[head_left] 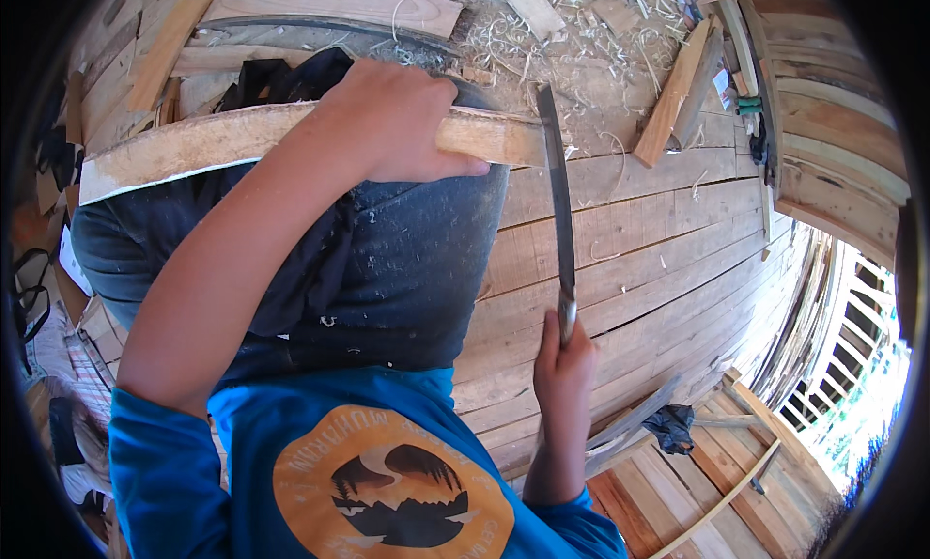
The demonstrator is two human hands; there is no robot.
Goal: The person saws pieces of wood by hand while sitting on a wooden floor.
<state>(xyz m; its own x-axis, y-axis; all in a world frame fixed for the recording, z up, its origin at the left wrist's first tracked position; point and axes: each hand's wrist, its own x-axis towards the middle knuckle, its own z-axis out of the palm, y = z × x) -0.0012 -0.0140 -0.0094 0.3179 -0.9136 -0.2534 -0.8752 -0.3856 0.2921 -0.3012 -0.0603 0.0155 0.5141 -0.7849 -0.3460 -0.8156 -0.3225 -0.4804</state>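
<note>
A long, slightly curved wooden piece (213, 138) lies across my lap, its pale top edge facing up. My left hand (392, 123) is wrapped over it near its right end, fingers closed round the far side and thumb on the near side. In my right hand (565, 365) is the handle of a long, narrow, dark flat file (561, 201), pointing away from me. The file's far part crosses the right end of the wooden piece and seems to touch it. My right fingers are closed round the handle, partly hidden.
Curled wood shavings (601, 60) cover the far floor. Loose boards (334, 7) lie at the far left, with another plank (675, 94) at the far right. A plank floor (620, 230) stretches right, toward a wooden wall (838, 123) and a slatted railing (852, 317). A black bag (670, 428) lies lower right.
</note>
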